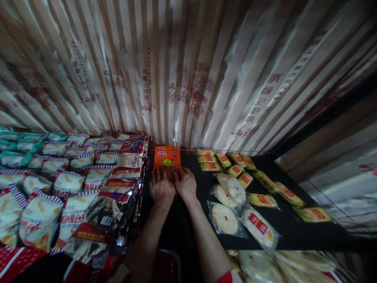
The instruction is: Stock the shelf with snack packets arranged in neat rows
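A stack of orange snack packets (pixel 167 159) with a brown window and a yellow-green label lies on the black table, close to the curtain. My left hand (pixel 161 186) covers its lower left part, fingers pointing forward over the edge. Against the lower right part rests my right hand (pixel 185 184), with its fingers bent over the side. The packets sit between the two hands. Fingertips are partly blurred in the dim light. To the left of my left hand runs an overlapping row of dark red and black snack bags (pixel 118 188).
White snack bags (pixel 69 182) with striped tops fill the left, with green bags (pixel 17 157) behind. At right lie small yellow packets (pixel 262 199) and round flatbreads in clear wrap (pixel 225 219). More wrapped flatbreads (pixel 259 265) sit in front. A pleated curtain (pixel 176 70) stands behind.
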Motion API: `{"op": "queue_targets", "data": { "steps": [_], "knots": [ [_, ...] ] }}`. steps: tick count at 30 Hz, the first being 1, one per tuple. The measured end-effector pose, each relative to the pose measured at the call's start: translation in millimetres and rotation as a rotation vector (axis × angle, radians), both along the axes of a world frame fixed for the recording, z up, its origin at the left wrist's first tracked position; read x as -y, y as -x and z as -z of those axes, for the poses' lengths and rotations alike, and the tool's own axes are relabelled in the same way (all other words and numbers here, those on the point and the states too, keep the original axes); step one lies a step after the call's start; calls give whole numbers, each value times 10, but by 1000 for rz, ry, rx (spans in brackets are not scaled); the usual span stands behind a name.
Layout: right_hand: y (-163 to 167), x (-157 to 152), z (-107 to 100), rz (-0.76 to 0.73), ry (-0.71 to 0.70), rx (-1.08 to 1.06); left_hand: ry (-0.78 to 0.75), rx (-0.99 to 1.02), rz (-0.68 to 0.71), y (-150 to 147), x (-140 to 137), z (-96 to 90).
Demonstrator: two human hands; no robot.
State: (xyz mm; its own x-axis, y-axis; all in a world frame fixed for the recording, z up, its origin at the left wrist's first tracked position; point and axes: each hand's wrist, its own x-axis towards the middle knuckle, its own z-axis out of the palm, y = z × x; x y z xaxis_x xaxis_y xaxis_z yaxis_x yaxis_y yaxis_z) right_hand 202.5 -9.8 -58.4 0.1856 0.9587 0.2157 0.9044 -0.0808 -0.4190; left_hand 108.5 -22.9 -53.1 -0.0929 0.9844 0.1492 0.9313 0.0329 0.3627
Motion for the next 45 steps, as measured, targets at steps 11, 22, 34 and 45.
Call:
{"op": "queue_targets", "data": {
  "steps": [11, 22, 34, 45],
  "knots": [
    [44, 15, -27, -7, -19, -27, -43, -24, -13, 48, -13, -7],
    [56, -2, 94, -75, -141, -33, -130, 1, 32, 15, -21, 26],
    [33, -20, 179, -147, -131, -111, -114, -8, 26, 6, -30, 55],
    [4, 159, -37, -88, -272, -214, -258, 239, 144, -100, 365, -11]
  ]
}}
